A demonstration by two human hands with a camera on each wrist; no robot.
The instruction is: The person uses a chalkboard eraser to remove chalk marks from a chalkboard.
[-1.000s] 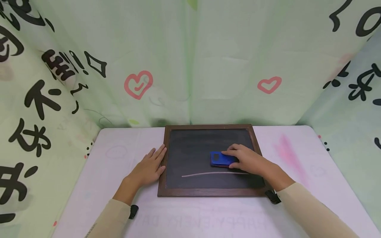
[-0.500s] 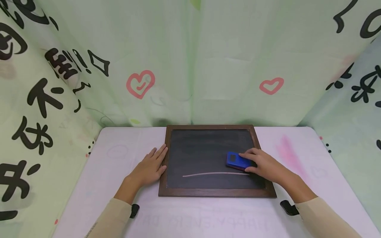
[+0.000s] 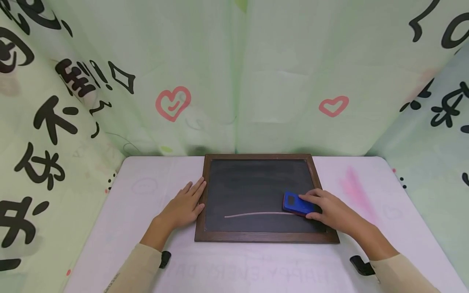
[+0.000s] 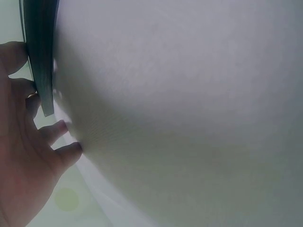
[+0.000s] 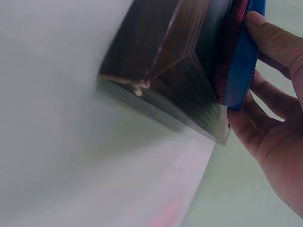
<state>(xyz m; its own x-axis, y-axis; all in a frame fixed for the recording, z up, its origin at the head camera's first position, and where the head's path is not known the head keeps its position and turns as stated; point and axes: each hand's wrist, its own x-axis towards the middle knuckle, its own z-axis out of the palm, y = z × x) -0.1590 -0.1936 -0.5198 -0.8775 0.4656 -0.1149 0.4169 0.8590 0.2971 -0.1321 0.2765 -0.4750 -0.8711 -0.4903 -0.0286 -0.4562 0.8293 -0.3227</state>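
A small blackboard [image 3: 249,183] in a brown wooden frame lies on the table. My right hand [image 3: 329,209] grips a blue board eraser [image 3: 298,203] between thumb and fingers, at the board's lower right. In the right wrist view the eraser [image 5: 244,61] shows a dark red felt side turned to the board. A pale chalk line [image 3: 256,214] runs across the lower part of the board, and its right end disappears under the eraser. My left hand [image 3: 183,205] lies with fingers extended against the left side of the frame, the thumb at its edge.
The white table [image 3: 146,179] carries a pink smear [image 3: 357,191] on the right and faint lettering in front of the board. Green printed curtains [image 3: 275,73] stand behind the table and at both sides. A black strap piece shows at each wrist.
My right hand has moved the eraser right, then slightly down toward me, onto the right end of the chalk line. The left hand stays at the frame.
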